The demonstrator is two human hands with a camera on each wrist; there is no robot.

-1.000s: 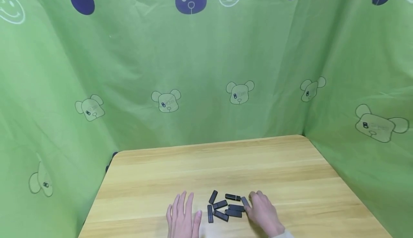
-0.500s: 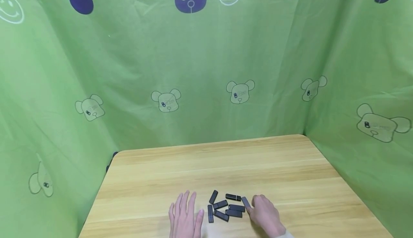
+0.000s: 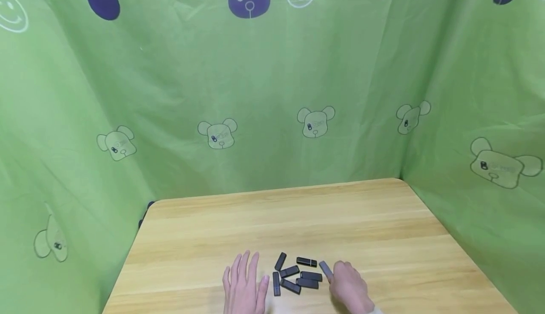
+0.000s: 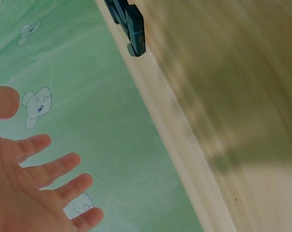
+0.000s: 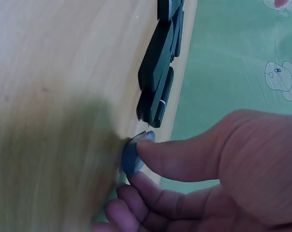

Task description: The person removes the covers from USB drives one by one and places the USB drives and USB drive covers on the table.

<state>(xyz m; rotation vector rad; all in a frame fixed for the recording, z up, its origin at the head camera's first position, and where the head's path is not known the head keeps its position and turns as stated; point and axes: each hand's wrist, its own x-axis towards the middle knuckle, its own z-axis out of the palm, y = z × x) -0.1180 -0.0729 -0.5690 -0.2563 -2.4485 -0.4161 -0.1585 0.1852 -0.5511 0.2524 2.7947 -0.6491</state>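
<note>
On the table, my right hand (image 3: pixel 350 285) pinches the near end of a grey USB stick (image 3: pixel 325 269) between thumb and index finger. The right wrist view shows the thumb laid along this grey-blue piece, close over the wood. Left of it lies a loose group of several black USB sticks at various angles, among them one with a silver band (image 3: pixel 306 261). An upright-pointing black stick (image 3: pixel 276 283) lies nearest my left hand (image 3: pixel 242 283), whose fingers are spread and hold nothing. In the left wrist view, that hand's palm and fingertips show, apart from the sticks.
A light wooden table (image 3: pixel 255 219) with rounded far corners extends beyond the sticks. Green printed curtains (image 3: pixel 255 77) enclose its back and both sides. Two black sticks (image 3: pixel 307 283) lie side by side just left of the right hand.
The right hand's fingers have drawn in, and more of the grey stick shows beyond them. My left hand has moved slightly right. The black sticks keep their arrangement.
</note>
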